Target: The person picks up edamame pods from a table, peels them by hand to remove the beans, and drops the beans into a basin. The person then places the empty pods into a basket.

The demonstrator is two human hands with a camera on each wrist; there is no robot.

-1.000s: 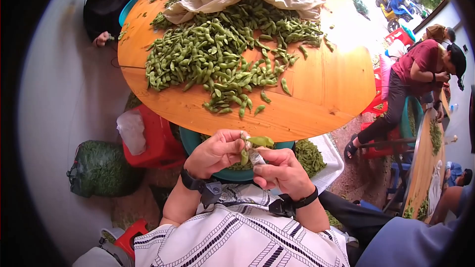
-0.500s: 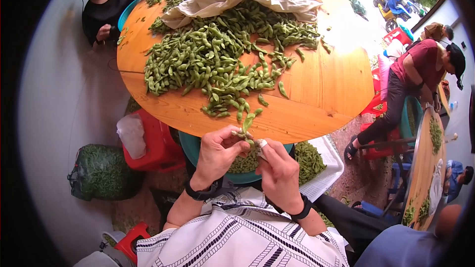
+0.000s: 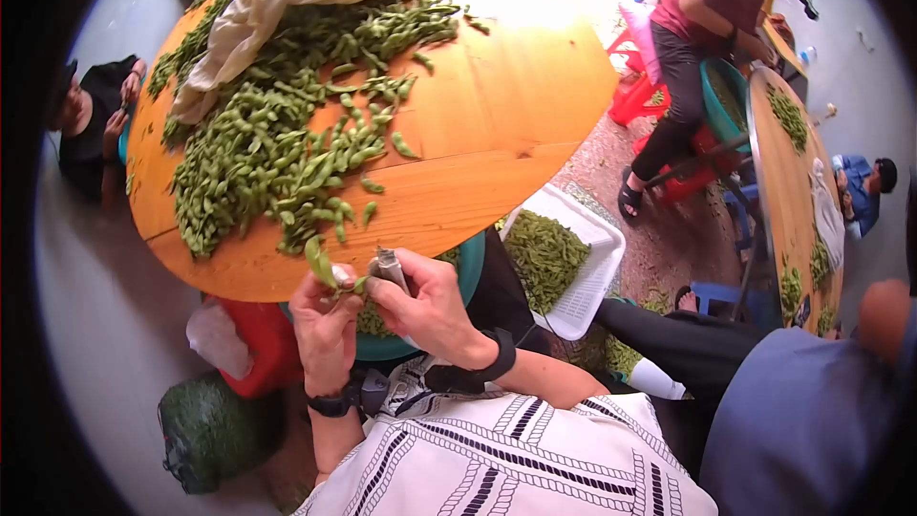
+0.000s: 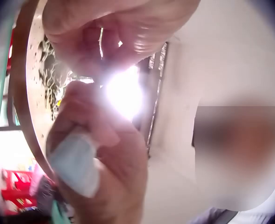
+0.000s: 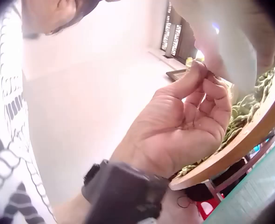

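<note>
Between the fingertips: one green pod (image 3: 320, 261), tilted.
Left hand (image 3: 325, 330): curled, pinching the pod; right hand (image 3: 430, 311): curled, apparently pinching the near end, with grey-white wrapping (image 3: 387, 268), taped finger or separate item uncertain. Probable risk: slip or crushed bean, from smooth pod skin and wrapping-dulled touch; stray drop wide of the teal basin (image 3: 470, 272) below the fingers, from off-centre aim. Ahead of the fingertips: loose pods (image 3: 248, 162) on the table (image 3: 497, 129), liable to scatter if nudged by knuckles. Brands, labels, writing: none legible.

pod pile (image 3: 258, 153) on table (image 3: 497, 134), basin (image 3: 471, 268) below, basket (image 3: 609, 258) to the right
</note>
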